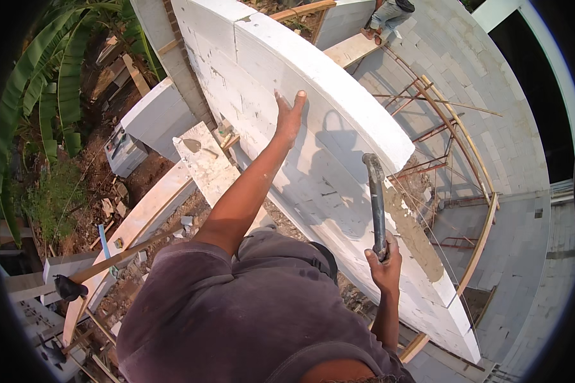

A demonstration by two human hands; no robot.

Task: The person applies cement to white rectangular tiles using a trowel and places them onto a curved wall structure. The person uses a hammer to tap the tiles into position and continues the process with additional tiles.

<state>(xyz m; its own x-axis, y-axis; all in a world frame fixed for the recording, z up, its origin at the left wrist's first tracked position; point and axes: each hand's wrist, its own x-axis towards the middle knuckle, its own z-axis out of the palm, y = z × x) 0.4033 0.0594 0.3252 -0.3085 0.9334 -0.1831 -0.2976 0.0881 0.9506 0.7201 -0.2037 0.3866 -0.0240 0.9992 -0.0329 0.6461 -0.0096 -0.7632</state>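
Note:
In front of me runs a wall of white blocks [236, 83], its top course ending in a long block [364, 115]. My left hand [289, 118] rests against the near face of that course, fingers apart, holding nothing. My right hand [386, 268] is closed round the lower handle of a hammer [376, 201]. The dusty hammer head points up and stands close to the block's right end; whether it touches cannot be told. Grey mortar [415, 236] lies along the lower course's top, just right of the hammer. A thin string stretches past the mortar.
A plank [217, 166] on my left carries a trowel [195, 147]. Below it curves a wooden board [147, 214] over rubble. Scaffolding of rusty rods [437, 127] stands beyond the wall. Another person's legs [386, 18] show at the far top. Banana leaves [67, 83] hang at left.

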